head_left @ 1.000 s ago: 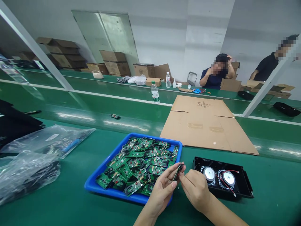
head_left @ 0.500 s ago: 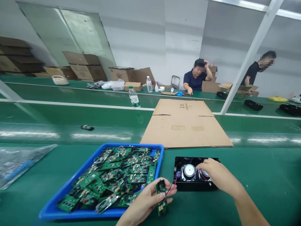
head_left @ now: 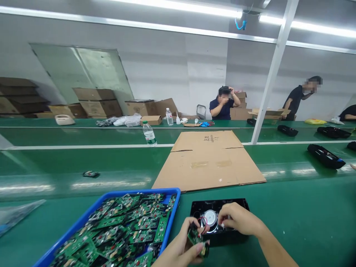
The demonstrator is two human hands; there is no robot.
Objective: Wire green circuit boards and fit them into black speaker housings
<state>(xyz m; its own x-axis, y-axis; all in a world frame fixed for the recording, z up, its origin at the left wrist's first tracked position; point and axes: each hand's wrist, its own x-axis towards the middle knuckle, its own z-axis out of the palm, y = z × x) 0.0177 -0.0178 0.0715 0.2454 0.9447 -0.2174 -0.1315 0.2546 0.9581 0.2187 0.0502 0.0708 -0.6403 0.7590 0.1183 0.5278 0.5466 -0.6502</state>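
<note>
My left hand (head_left: pixel 185 246) is closed on a green circuit board (head_left: pixel 198 239), held tilted in front of a black speaker box (head_left: pixel 243 204). Red and dark wires run from the board's upper end toward the box. Inside the box a round silver speaker (head_left: pixel 210 219) shows. My right hand (head_left: pixel 236 218) reaches over the right half of the box and hides the second speaker. Its thumb and fingers pinch a small white connector (head_left: pixel 222 224). To the left, a blue tray (head_left: pixel 174 218) holds many green circuit boards (head_left: pixel 111 222).
A flattened cardboard sheet (head_left: pixel 205 172) lies behind the box. Beyond it stand a water bottle (head_left: pixel 149 134) and a white post (head_left: pixel 274 74). A plastic bag (head_left: pixel 16 215) is at the left, a single board (head_left: pixel 91 174) farther back. Across the bench sits a person (head_left: pixel 222 105); black cases (head_left: pixel 325 155) lie right.
The view has tilted up. My right hand has moved from above the speakers to a pinch on the connector. My left hand has turned the board and brought it closer to the box.
</note>
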